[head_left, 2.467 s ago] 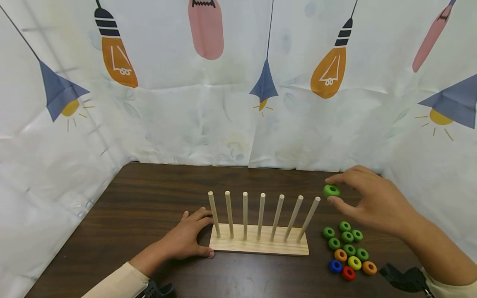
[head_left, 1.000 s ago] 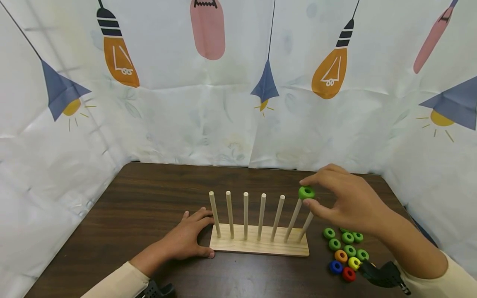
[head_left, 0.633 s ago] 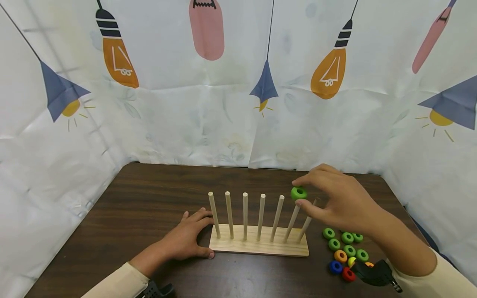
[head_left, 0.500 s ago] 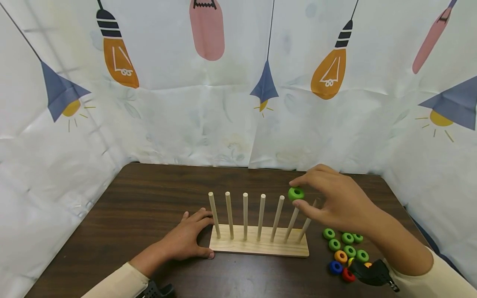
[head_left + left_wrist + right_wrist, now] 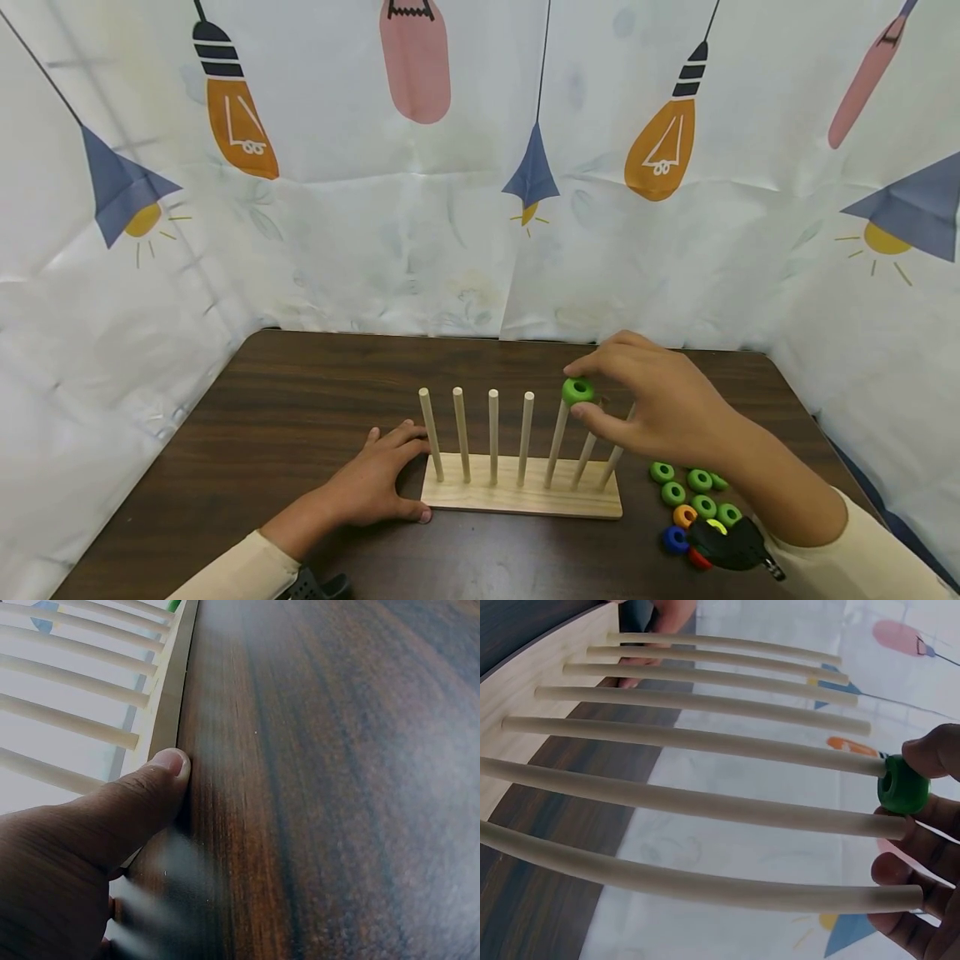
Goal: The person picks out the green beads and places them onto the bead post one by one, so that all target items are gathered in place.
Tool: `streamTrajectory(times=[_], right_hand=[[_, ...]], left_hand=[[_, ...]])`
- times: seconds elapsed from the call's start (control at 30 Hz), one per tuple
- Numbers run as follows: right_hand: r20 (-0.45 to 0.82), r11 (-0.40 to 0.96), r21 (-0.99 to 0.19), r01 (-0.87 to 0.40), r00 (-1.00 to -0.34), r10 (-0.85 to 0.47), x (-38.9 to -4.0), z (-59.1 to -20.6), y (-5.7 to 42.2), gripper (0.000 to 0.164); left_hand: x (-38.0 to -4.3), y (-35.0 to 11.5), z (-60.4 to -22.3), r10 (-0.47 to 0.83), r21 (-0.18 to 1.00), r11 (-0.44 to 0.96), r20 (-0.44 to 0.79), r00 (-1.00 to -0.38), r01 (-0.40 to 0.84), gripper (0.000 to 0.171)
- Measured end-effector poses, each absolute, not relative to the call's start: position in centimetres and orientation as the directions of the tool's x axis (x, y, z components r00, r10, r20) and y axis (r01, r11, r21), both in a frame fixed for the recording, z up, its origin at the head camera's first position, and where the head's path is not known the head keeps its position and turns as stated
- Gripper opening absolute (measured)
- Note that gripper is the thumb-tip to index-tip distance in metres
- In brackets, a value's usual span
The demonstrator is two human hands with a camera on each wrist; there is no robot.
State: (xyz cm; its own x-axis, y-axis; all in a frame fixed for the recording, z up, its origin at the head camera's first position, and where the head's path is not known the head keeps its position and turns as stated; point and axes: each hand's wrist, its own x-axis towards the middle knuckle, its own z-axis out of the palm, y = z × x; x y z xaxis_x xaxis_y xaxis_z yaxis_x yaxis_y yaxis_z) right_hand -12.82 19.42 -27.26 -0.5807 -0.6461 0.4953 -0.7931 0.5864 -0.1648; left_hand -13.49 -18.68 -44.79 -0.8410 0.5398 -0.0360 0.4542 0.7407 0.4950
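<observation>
A wooden peg stand point(image 5: 480, 494) with a row of several upright pegs rests on the table. My left hand point(image 5: 367, 483) grips its left end, thumb on the front edge and fingers around the far side; the left wrist view shows the thumb point(image 5: 142, 795) against the base. My right hand point(image 5: 660, 404) pinches a green ring point(image 5: 570, 399) between thumb and index finger at the top of the third peg from the right. In the right wrist view the green ring point(image 5: 909, 787) meets that peg's tip; whether it is threaded, I cannot tell.
Right of the stand lie several green rings point(image 5: 672, 483), an orange ring point(image 5: 678, 515), a blue ring point(image 5: 672, 540), a yellow ring point(image 5: 716, 526) and a red ring point(image 5: 697, 560). The right forearm and black wrist device point(image 5: 727, 546) partly cover them. A printed curtain point(image 5: 337, 250) hangs behind the dark table point(image 5: 300, 383).
My right hand has carried the green ring leftward from beyond the stand's right end, past the two rightmost pegs, to the third from the right. The left hand stays in place.
</observation>
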Motion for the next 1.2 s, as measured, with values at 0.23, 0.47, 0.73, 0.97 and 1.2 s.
streamTrajectory(times=[0.23, 0.47, 0.73, 0.97, 1.2], right_hand=[[0.484, 0.583, -0.167, -0.795, -0.581, -0.654, -13.0, -27.2, 18.7, 0.034], [0.479, 0.567, -0.176, -0.804, -0.574, -0.665, -13.2, -27.1, 18.1, 0.032], [0.489, 0.539, -0.178, -0.823, -0.55, -0.678, -13.5, -27.1, 17.2, 0.031], [0.474, 0.536, -0.186, -0.824, -0.553, -0.685, -13.5, -26.9, 16.6, 0.032], [0.482, 0.524, -0.192, -0.83, -0.545, -0.686, -13.7, -26.9, 16.0, 0.033]], left_hand=[[-13.5, -18.7, -44.7, 0.54, 0.499, 0.739, -0.037, -0.841, 0.453, 0.081], [-13.4, -18.7, -44.6, 0.54, 0.504, 0.737, -0.036, -0.841, 0.451, 0.08], [-13.4, -18.7, -44.8, 0.538, 0.503, 0.737, -0.034, -0.842, 0.45, 0.081], [-13.4, -18.6, -44.7, 0.536, 0.509, 0.738, -0.041, -0.843, 0.444, 0.081], [-13.4, -18.6, -44.6, 0.537, 0.51, 0.736, -0.041, -0.843, 0.444, 0.081]])
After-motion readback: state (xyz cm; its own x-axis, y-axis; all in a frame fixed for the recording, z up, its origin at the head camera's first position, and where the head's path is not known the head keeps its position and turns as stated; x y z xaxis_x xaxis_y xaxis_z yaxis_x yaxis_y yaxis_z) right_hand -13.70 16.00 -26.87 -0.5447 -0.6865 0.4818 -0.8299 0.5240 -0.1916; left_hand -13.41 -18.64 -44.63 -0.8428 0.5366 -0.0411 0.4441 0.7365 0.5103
